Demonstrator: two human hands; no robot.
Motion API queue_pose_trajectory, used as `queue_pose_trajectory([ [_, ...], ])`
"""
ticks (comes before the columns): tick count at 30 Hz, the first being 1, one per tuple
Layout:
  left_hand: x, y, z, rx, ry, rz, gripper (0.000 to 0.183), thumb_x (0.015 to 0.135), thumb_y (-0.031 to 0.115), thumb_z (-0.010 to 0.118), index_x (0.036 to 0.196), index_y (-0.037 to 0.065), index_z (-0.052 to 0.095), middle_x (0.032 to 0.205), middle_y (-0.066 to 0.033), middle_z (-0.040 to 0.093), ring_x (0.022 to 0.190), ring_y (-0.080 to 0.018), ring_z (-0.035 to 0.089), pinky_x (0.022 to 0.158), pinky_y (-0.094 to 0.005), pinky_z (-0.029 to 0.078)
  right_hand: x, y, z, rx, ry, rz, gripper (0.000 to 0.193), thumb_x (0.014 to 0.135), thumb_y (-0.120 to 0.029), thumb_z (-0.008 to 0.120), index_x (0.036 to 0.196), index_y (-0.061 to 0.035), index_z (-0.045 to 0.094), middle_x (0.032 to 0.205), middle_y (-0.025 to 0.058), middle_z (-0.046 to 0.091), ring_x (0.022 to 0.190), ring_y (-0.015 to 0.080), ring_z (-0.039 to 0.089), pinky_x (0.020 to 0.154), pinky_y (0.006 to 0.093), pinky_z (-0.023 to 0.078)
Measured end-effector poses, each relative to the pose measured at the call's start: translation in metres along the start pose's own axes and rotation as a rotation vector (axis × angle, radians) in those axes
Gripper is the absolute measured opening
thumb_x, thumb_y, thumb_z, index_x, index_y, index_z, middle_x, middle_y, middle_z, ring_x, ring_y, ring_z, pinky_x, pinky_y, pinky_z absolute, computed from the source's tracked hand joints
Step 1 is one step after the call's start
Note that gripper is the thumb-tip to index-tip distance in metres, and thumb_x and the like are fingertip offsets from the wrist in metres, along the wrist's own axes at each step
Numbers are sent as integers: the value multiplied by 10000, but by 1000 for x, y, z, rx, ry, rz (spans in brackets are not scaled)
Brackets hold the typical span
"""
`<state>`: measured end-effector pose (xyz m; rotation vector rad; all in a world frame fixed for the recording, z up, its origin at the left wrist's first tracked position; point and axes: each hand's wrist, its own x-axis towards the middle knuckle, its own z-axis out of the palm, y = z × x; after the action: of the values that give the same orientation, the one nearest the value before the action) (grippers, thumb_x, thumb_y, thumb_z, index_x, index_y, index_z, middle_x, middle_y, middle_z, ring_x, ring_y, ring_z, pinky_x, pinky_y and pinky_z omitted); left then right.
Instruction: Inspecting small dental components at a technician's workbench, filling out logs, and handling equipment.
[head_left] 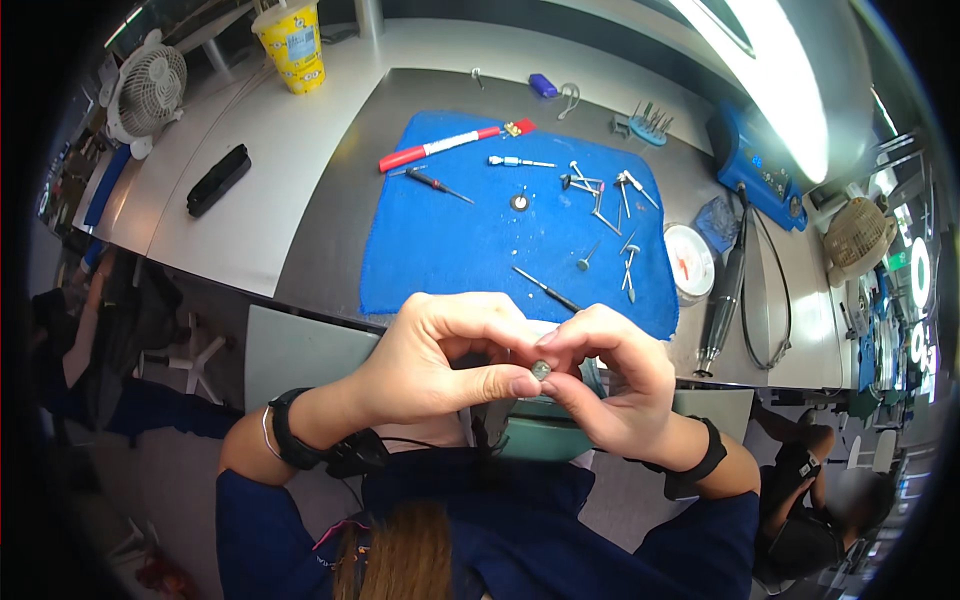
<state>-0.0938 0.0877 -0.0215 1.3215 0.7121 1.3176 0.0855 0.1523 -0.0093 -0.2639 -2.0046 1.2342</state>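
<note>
While the left hand [432,338] and right hand [632,378] grip a small, roundish grey piece [541,370] nearer the wearer than the blue mat [440,240], its long axis and direction cannot be told.

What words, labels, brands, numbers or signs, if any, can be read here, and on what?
None can be read clearly.
Yellow cup, pale label: print too small.
Red-and-white stick: lettering too blurred.
Blue control box: markings too small.
Small grey piece at the fingertips: no lettering visible.
</note>
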Motion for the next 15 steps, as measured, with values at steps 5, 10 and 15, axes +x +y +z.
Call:
queue_pose_trajectory([
  [5, -1, -2, 0, 74, 18, 45, 172, 724, 19, 691, 889, 5, 647, 850, -75, 619, 792, -124, 573, 703, -248, 454, -2, 3, 0, 17, 18, -28, 267, 715, 55, 649, 966, 11, 572, 733, 52, 555, 595, 82, 519, 508, 195, 417],
  [10, -2, -3, 3, 73, 35, 22, 160, 708, 34, 710, 848, -10, 647, 813, -89, 618, 768, -139, 562, 700, -259, 445, -7, 2, -3, -15, -90, -31, 277, 740, 84, 606, 990, 50, 493, 877, 114, 542, 700, 125, 536, 614, 229, 433],
  [15, -3, -4, 4, 97, 40, 3, 162, 707, 45, 716, 830, -34, 643, 796, -108, 608, 757, -152, 551, 698, -274, 442, -6, 6, 4, 51, 42, -57, 234, 717, 46, 656, 931, 23, 564, 736, 66, 569, 585, 84, 526, 489, 195, 409],
])
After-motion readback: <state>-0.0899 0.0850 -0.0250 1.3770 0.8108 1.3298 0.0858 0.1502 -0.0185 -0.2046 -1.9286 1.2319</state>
